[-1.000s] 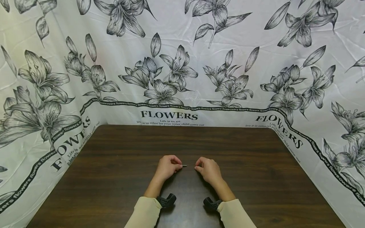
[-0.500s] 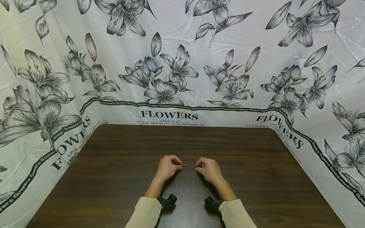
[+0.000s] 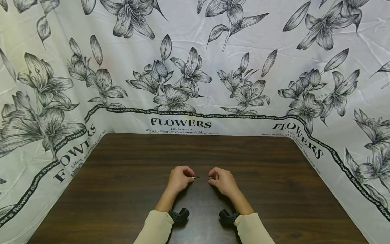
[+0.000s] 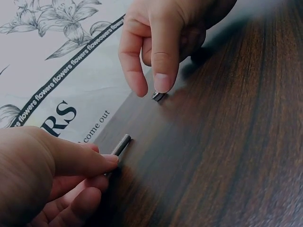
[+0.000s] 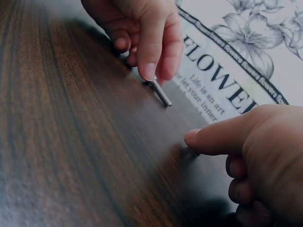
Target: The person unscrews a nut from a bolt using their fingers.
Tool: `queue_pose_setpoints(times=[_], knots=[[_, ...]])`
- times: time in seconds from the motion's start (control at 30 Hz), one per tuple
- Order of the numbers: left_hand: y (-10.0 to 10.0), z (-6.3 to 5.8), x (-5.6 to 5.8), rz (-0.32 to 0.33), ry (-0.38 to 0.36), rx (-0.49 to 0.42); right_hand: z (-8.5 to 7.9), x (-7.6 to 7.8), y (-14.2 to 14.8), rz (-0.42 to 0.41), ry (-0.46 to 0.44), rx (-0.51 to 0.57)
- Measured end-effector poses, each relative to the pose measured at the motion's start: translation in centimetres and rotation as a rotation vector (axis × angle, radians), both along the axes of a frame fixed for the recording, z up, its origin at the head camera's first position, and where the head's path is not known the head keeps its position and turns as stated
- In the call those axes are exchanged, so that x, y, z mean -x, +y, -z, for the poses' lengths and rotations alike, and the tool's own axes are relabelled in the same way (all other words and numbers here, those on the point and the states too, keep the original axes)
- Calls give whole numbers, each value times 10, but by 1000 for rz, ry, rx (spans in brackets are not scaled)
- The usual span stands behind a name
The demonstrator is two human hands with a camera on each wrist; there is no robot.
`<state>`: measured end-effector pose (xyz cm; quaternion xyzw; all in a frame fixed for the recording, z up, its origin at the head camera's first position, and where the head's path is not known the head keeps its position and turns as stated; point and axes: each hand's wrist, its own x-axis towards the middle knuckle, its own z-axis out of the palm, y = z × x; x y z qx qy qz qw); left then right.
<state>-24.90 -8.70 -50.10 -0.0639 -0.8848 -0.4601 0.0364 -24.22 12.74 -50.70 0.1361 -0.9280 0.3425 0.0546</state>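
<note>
Between thumb and fingers, my left hand (image 3: 179,179) pinches a small bolt (image 4: 124,143). Its threaded silver shank sticks out toward the other hand; the end inside the fingers is hidden. Across a short gap, my right hand (image 3: 223,182) holds a small metal nut (image 4: 158,96) at the tips of thumb and finger. In the right wrist view the bolt's shank (image 5: 162,94) points toward the right fingertips, where the nut is mostly hidden. Bolt and nut are apart, both low over the brown table.
Both hands work over a dark wood-grain table (image 3: 195,152). A white cloth with printed flowers (image 3: 182,81) hangs behind it and along both sides. Black wrist mounts (image 3: 179,215) sit at the sleeve cuffs.
The nut now shows between the right fingertips, where it was hardly visible before. The right fingers have shifted slightly around it. The left hand and bolt have stayed almost still.
</note>
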Motion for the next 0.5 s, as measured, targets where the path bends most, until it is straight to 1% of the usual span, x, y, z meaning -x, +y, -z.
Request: queue_pose_setpoints(times=[0.1,0.2,0.3,0.37,0.43,0.5], knots=[[-2,0,0,-2,2,-2,0,1,-1,-5,-26,25],[-3,1,2,10,-23,-37,-1,2,-1,-7,-53,71],[-5,0,3,37,-76,-100,-1,3,2,-1,-84,165],[-7,-1,5,69,-97,-137,-1,3,5,1,-97,244],[-8,-2,6,98,-110,-153,0,2,9,6,-105,310],[-11,-4,6,124,-114,-158,1,0,16,12,-101,349]])
